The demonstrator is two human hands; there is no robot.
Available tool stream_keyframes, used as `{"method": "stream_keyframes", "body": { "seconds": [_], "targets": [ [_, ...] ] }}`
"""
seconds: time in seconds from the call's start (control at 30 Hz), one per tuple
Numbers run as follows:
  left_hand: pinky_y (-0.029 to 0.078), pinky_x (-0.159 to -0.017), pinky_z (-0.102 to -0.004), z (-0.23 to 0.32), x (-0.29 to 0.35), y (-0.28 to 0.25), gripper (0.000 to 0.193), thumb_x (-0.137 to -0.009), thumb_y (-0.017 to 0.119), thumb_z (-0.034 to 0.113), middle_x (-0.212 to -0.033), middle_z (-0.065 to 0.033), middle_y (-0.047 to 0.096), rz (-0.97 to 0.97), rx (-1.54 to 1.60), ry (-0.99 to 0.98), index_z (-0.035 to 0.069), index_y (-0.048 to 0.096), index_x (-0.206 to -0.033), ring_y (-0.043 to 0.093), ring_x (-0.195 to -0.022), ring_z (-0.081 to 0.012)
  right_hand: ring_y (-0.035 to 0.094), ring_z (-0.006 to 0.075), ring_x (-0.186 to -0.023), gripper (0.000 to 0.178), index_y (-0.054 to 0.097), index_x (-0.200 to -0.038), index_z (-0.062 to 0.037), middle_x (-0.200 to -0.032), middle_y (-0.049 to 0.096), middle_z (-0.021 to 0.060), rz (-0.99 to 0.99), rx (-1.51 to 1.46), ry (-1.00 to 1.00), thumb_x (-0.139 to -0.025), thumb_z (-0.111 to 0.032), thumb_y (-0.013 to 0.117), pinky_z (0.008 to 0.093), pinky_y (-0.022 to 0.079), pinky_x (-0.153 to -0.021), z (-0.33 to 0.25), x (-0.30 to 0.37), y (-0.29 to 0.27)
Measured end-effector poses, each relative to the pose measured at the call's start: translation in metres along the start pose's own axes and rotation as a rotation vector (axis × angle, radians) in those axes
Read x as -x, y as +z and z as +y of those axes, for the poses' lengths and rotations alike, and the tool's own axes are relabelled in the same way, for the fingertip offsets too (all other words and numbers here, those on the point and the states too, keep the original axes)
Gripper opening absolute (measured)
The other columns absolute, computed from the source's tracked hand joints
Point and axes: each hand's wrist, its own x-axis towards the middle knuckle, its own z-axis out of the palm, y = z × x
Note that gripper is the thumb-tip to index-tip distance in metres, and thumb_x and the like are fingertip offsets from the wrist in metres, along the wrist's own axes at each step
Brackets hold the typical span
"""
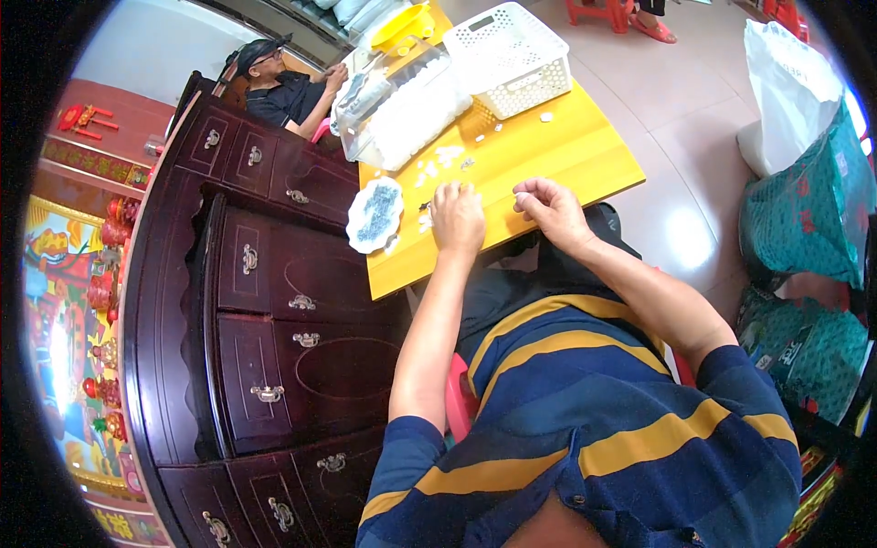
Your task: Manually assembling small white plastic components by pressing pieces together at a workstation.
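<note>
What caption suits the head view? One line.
Both hands, left hand and right hand, work small white pieces on a yellow table.

Small white pieces [437,163] lie scattered flat on the yellow table [566,155], near its middle, some just beside its front edge.
</note>
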Motion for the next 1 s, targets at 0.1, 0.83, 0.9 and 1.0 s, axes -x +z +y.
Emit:
{"method": "stream_keyframes", "body": {
  "seconds": [0.1, 0.83, 0.9, 1.0],
  "targets": [
    [0.039, -0.104, -0.0507, 0.013, 0.008, -0.003, 0.033, -0.091, 0.064, 0.025, -0.124, -0.0192, 0.062, -0.017, -0.042, 0.019, -0.001, 0.068, -0.111, 0.051, -0.124, -0.0392, 0.067, 0.0097, -0.081, 0.019, 0.066, -0.109, -0.0005, -0.089, 0.070, 0.0036, 0.031, -0.078, -0.036, -0.096, -0.013, 0.063, 0.0254, 0.055, -0.072, 0.002, -0.001, 0.002],
    [0.049, -0.076, -0.0413, 0.048, 0.070, -0.026, 0.010, -0.085, 0.071, 0.008, -0.082, -0.0095, 0.065, 0.234, 0.432, 0.107, 0.006, 0.072, -0.095, 0.062, -0.078, -0.0274, 0.059, 0.0070, -0.074, 0.015, 0.064, -0.110, -0.0038, -0.090, 0.069, 0.0018, 0.003, -0.130, 0.008, -0.097, -0.011, 0.062, 0.0215, 0.049, -0.070, -0.008, 0.007, 0.002],
    [0.051, -0.077, -0.0368, 0.054, 0.075, -0.033, 0.010, -0.088, 0.070, 0.007, -0.085, -0.0087, 0.069, 0.231, 0.643, -0.111, 0.003, 0.073, -0.097, 0.065, -0.079, -0.0226, 0.060, 0.0070, -0.075, 0.017, 0.062, -0.112, -0.0030, -0.091, 0.069, 0.0023, -0.022, -0.137, 0.028, -0.097, -0.011, 0.061, 0.0215, 0.049, -0.070, -0.012, 0.010, 0.003],
    [0.053, -0.081, -0.0253, 0.054, 0.078, -0.038, 0.014, -0.092, 0.068, 0.007, -0.092, -0.0050, 0.073, 0.168, 1.003, -0.482, -0.002, 0.072, -0.103, 0.067, -0.085, -0.0106, 0.061, 0.0072, -0.076, 0.015, 0.062, -0.112, -0.0035, -0.094, 0.070, 0.0029, -0.080, -0.142, 0.090, -0.098, -0.010, 0.061, 0.0215, 0.049, -0.070, -0.006, 0.009, 0.003]
  ]
}}
